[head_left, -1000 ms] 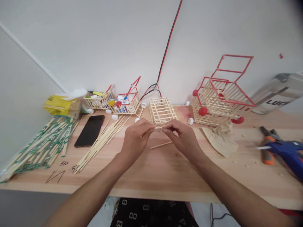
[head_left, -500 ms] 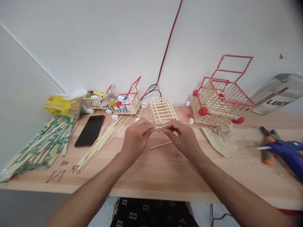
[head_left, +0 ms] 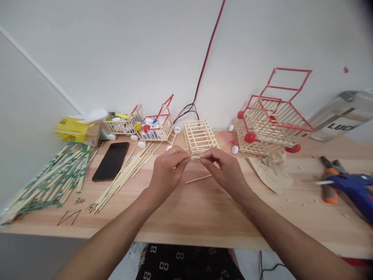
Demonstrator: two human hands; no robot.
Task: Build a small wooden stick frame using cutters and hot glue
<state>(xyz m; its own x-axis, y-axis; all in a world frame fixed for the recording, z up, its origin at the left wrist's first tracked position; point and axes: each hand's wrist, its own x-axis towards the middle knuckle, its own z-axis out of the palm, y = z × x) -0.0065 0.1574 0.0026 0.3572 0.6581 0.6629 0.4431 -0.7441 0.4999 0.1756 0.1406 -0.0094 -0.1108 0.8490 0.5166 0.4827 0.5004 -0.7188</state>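
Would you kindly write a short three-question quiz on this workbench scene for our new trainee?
1. Which dark, flat thing lies between the bagged sticks and the loose sticks?
2. True or false: the left hand and the right hand pinch a small pale piece between their fingertips.
3. Fill in the colour: the large cart has a ____ handle.

Key: 1. The phone. 2. True. 3. Red.
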